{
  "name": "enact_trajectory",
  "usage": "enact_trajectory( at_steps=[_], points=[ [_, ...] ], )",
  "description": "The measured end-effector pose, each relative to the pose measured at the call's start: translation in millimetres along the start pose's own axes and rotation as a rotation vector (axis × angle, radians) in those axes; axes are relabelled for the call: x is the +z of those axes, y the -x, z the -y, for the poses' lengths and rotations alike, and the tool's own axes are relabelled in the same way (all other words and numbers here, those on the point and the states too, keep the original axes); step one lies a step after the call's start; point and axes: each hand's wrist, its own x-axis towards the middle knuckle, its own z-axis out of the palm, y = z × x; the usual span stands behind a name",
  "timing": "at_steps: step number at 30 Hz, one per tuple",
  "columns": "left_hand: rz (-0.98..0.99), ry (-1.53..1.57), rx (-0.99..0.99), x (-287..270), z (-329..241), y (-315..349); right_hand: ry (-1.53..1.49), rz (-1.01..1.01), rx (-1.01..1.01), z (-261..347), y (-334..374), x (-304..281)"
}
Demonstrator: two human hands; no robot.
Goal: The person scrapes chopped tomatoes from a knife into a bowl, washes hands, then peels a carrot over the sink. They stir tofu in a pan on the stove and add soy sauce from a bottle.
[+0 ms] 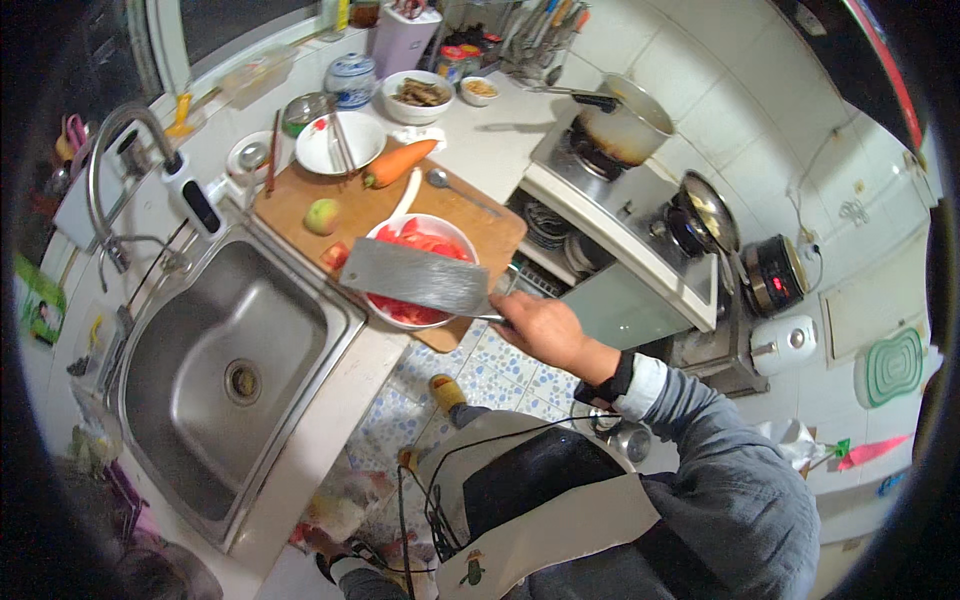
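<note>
My right hand (pixel 540 326) is closed round the handle of a wide cleaver (pixel 420 276). The blade lies flat across a white bowl (pixel 468 238) and hides part of the cut red tomato (pixel 425 242) inside. This bowl, with a white handle pointing away, sits near the front of a wooden cutting board (pixel 490 222). Left of the bowl lies a piece of tomato (pixel 334 256), with a yellow-green round fruit (pixel 322 216) behind it. A carrot (pixel 400 163) and a metal spoon (pixel 440 179) are farther back. My left hand (pixel 322 543) hangs low beside my body, its fingers unclear.
A steel sink (pixel 240 350) with a tall faucet (pixel 100 190) adjoins the board on the left. A white plate (pixel 340 140) with chopsticks sits behind. To the right are a stove with a pot (pixel 627 120) and a pan (pixel 706 212). A dark cable (pixel 402 510) hangs before me.
</note>
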Motion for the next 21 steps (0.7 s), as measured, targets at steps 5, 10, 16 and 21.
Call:
enact_trajectory(
  at_steps=[5,10,16,21],
  points=[
    [0.227,0.440,-0.262,-40,30,44,0.098,-0.002,-0.011,-9,-5,-6],
    [0.504,0.694,0.067,-123,1,125,0.055,-0.049,-0.044,-22,-14,-14],
    [0.103,0.630,0.303,-225,-172,229,-0.013,-0.067,-0.108,-31,-45,-35],
    [0.240,0.878,0.535,-253,-345,277,-0.073,0.031,-0.373,-15,-96,-58]
  ],
)
